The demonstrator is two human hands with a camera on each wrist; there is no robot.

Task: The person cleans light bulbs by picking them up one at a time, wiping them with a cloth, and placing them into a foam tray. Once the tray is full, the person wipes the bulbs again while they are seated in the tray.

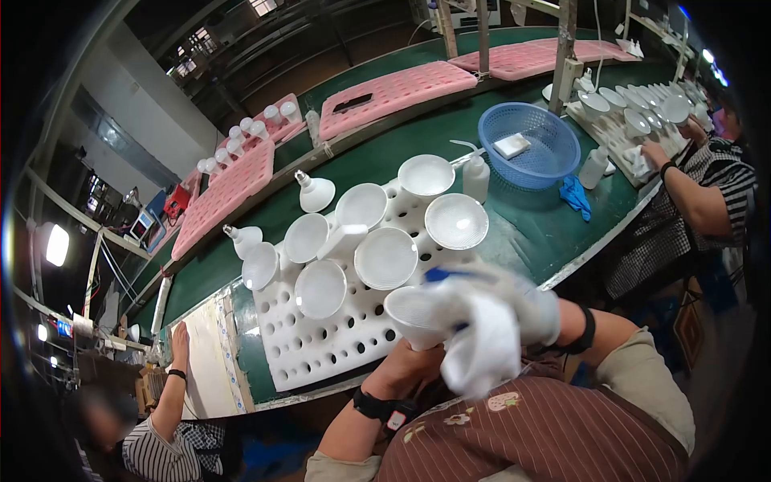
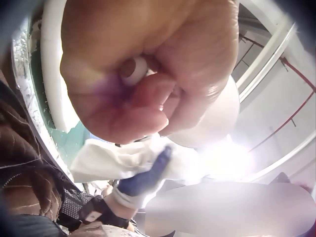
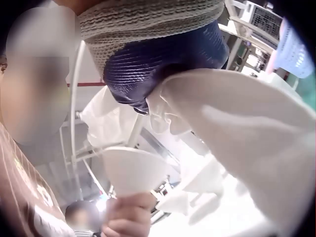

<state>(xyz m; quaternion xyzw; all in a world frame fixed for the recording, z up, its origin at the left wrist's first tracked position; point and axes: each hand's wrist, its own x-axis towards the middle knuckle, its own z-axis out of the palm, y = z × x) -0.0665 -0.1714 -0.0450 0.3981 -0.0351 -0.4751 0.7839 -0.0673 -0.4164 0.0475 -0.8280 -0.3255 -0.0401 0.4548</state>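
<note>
White cone-shaped lamp (image 1: pixel 411 315): near front edge of perforated white foam board (image 1: pixel 317 345), narrow end in left hand (image 1: pixel 411 365), fingers curled round it. Right hand (image 1: pixel 522 305), in blue-and-white glove: fingers closed on white cloth (image 1: pixel 488 341), beside lamp. On foam board: group of wide-faced lamps (image 1: pixel 385 258). Beyond: squeeze bottle (image 1: pixel 475 180); blue basket (image 1: pixel 534 178), white block (image 1: pixel 511 145) inside.

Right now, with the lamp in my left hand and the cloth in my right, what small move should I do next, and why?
I would probably bring the cloth across the lamp's wide face and wipe it lightly. The left hand grips the narrow end, leaving the face exposed, and the gloved right hand holds the cloth close beside it.
</note>
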